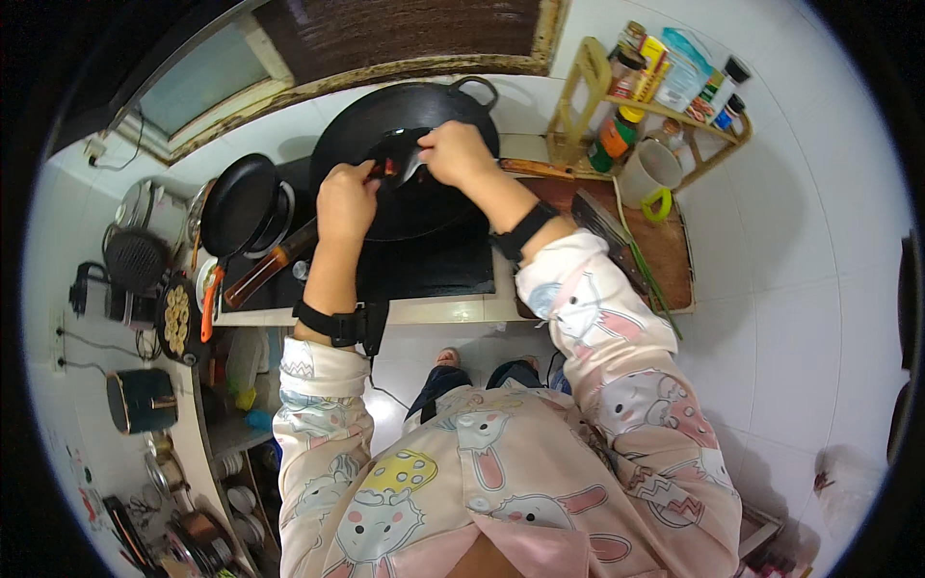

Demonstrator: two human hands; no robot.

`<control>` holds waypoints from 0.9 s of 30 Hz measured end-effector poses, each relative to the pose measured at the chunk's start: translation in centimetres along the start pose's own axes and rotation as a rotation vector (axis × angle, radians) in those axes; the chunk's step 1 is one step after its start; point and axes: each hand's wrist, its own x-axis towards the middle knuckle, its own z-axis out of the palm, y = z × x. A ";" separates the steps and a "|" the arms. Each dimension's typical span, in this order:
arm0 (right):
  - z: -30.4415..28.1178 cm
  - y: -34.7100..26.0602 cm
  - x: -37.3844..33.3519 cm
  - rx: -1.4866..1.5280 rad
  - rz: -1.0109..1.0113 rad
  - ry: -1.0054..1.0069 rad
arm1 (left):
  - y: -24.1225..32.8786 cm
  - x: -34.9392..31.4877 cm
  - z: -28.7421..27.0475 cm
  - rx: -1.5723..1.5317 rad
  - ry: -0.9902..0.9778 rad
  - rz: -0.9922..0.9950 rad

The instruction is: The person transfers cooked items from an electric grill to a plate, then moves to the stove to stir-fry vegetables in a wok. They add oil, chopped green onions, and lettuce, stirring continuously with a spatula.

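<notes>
Along the wall beneath the window, your worktop [438,311] carries a black cooktop [434,262], and on that sits a wide black wok [414,207]. To its right lies a brown chopping board [665,252], with a wooden rack [672,114] of jars and bottles behind it. Left of the wok is a black frying pan [236,205] with an orange handle. A knife [607,229] rests on the board. Your left hand [347,199] and right hand [459,154] are over the wok, fingers closed in pinches on a small shiny item [403,175], dark with red and silver patches, held between them; its kind I cannot tell.
</notes>
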 end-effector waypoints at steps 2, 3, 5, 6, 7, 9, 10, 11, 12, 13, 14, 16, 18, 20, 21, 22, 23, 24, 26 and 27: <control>0.6 -0.1 -0.1 -0.079 -0.034 -0.025 | -0.4 0.3 0.7 0.134 -0.148 -0.011; 0.9 -0.3 -0.3 -0.030 -0.047 0.082 | -0.5 0.3 1.1 0.190 -0.194 -0.066; 1.0 -0.5 -1.7 0.058 -0.072 0.227 | -0.3 0.7 1.4 0.261 -0.240 -0.084; 0.8 -0.6 -2.7 0.109 -0.086 0.269 | 0.0 0.8 1.4 0.302 -0.260 -0.093; 0.5 -0.6 -3.8 0.188 -0.132 0.353 | 0.4 0.8 1.3 0.270 -0.231 -0.141; 0.0 -0.7 -7.1 0.328 -0.201 0.504 | 1.4 0.9 0.8 0.197 -0.151 -0.161; -0.3 0.0 -9.6 0.291 -0.187 0.525 | 2.0 0.8 0.5 0.176 -0.109 -0.157; -0.8 1.3 -12.2 0.256 -0.145 0.508 | 2.9 0.6 0.4 0.133 -0.083 -0.142; -1.3 3.3 -15.2 0.232 -0.065 0.488 | 3.8 0.3 0.3 0.094 -0.059 -0.130; -2.0 5.7 -18.2 0.227 0.038 0.481 | 4.8 -0.3 0.1 0.033 -0.009 -0.057; -2.6 8.7 -20.7 0.199 0.147 0.526 | 6.1 -1.2 0.1 -0.018 -0.027 -0.031; -3.0 13.7 -26.2 0.115 0.489 0.540 | 8.7 -2.8 0.3 -0.156 -0.038 0.020; -1.1 17.3 -30.1 0.045 0.565 0.404 | 11.7 -4.7 1.7 -0.254 -0.105 0.062; 1.5 19.2 -32.8 -0.022 0.631 0.317 | 14.3 -6.3 3.4 -0.377 -0.241 0.077; 2.9 19.9 -33.2 -0.011 0.676 0.280 | 15.3 -7.1 4.2 -0.397 -0.284 0.080; 4.2 20.5 -33.2 -0.001 0.606 0.337 | 16.1 -7.8 4.9 -0.426 -0.360 0.040; 5.3 20.8 -33.0 0.024 0.585 0.359 | 16.6 -8.3 5.4 -0.423 -0.420 0.026; 6.2 20.9 -32.7 0.056 0.575 0.379 | 17.0 -8.9 5.8 -0.449 -0.453 -0.010; 7.0 20.8 -31.9 0.073 0.543 0.335 | 17.3 -9.6 6.3 -0.427 -0.481 -0.025; 7.0 20.7 -31.5 0.086 0.525 0.336 | 17.4 -9.9 6.4 -0.421 -0.469 -0.002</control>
